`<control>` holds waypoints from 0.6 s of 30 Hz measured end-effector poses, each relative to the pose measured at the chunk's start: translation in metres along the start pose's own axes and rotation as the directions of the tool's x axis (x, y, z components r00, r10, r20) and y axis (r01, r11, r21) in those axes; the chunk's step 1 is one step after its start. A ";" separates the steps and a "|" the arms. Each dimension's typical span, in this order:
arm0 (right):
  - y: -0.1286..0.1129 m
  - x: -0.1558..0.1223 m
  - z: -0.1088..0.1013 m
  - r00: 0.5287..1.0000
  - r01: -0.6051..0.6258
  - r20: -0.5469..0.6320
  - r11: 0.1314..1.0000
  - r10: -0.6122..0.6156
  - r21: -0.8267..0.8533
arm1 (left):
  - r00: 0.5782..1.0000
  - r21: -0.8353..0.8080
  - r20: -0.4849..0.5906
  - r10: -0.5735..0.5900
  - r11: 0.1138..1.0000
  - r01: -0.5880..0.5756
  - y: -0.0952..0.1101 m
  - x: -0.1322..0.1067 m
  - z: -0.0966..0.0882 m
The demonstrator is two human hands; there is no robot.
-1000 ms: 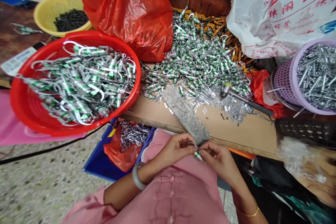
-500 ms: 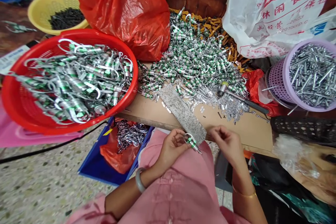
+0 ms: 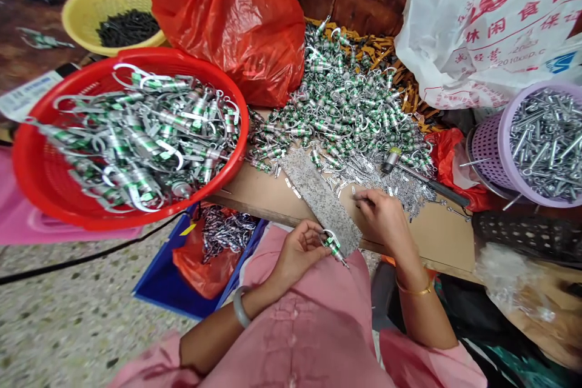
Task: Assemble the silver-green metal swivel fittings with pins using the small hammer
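My left hand (image 3: 302, 248) pinches a small green-and-silver metal fitting with a curved hook (image 3: 335, 247). It is above my lap, at the near end of a grey speckled metal strip (image 3: 321, 197). My right hand (image 3: 381, 213) is over the cardboard, to the right of that strip. Its thumb and fingers are closed together, and whatever is between their tips is too small to tell. Small flat metal links (image 3: 407, 191) with holes lie scattered beyond it. Behind them rises a heap of similar green-and-silver fittings (image 3: 354, 103).
At left stands a red basket (image 3: 243, 151) full of fittings, a yellow basket (image 3: 75, 30) behind it. A hammer (image 3: 422, 174) lies at right, near a purple basket (image 3: 488, 145) of metal pins. Red (image 3: 227, 18) and white (image 3: 436, 42) plastic bags flank the heap. A blue bin (image 3: 154, 282) sits below.
My right hand has moved forward and slightly left, from the table's edge to over the cardboard near the links. My left hand keeps the fitting in nearly the same place. The view has shifted slightly.
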State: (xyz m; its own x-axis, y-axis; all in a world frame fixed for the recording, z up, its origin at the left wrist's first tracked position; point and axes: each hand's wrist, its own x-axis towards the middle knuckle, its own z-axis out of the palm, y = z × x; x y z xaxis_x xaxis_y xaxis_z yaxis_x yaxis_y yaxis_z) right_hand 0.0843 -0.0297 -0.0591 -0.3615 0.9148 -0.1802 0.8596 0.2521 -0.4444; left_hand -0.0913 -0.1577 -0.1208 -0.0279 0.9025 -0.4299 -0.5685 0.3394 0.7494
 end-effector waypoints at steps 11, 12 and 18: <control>-0.031 -0.055 0.011 0.966 0.203 0.079 0.916 -0.244 0.347 | 1.000 -0.002 0.031 -0.004 1.000 0.004 0.001 0.001 -0.001; -0.031 -0.055 0.013 0.972 0.197 0.056 0.921 -0.228 0.337 | 1.000 -0.001 0.029 -0.007 1.000 0.007 0.001 0.001 0.000; -0.035 -0.057 0.016 0.983 0.149 0.051 0.930 -0.176 0.336 | 1.000 0.006 0.013 -0.015 1.000 0.015 0.004 0.000 0.002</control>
State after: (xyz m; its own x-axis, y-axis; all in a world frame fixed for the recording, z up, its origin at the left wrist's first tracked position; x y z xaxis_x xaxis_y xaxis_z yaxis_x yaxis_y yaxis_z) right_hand 0.0691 -0.0957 -0.0479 -0.5250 0.8390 -0.1432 0.6241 0.2650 -0.7350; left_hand -0.0922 -0.1560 -0.1172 -0.0088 0.9006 -0.4345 -0.5638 0.3544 0.7460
